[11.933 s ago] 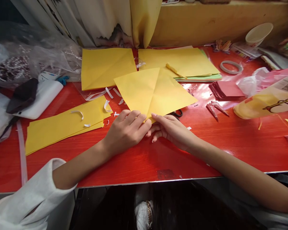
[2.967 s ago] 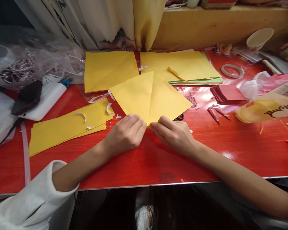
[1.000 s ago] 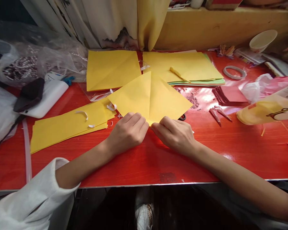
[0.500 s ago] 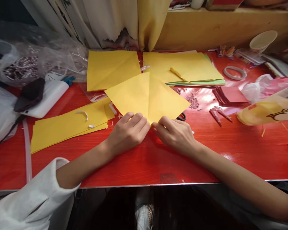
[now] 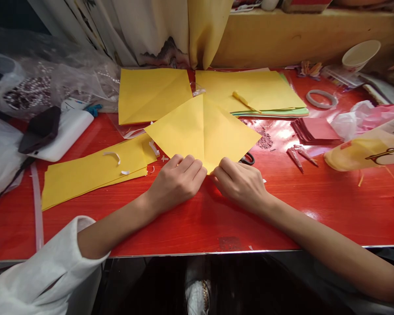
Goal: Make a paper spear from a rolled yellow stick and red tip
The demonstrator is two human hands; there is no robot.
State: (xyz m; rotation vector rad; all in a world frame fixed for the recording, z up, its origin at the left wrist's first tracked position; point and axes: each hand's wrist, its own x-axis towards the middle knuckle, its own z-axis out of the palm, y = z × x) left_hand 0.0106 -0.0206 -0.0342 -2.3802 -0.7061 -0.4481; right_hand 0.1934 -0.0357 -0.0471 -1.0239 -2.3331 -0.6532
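Observation:
A square sheet of yellow paper (image 5: 203,131) with a crease down its middle lies turned like a diamond, its near corner toward me. My left hand (image 5: 183,177) is closed on the lower left edge close to that corner. On the other side of the corner, my right hand (image 5: 239,180) pinches the lower right edge, its fingers curled. The fingertips of both hands are mostly hidden behind the knuckles. Just beyond my right hand, a black scissor handle (image 5: 248,158) shows partly from under the sheet.
Yellow strips (image 5: 95,175) with paper scraps lie left. Behind are a yellow stack (image 5: 154,96) and a multicoloured paper stack (image 5: 269,89). On the right are a tape roll (image 5: 321,99), dark red squares (image 5: 317,130), small cones (image 5: 297,158) and a lying bottle (image 5: 348,155).
The yellow sheet's near corner now shows more between my hands, and its far corner sits slightly higher. My right hand's fingers have shifted a little to the right and curled more.

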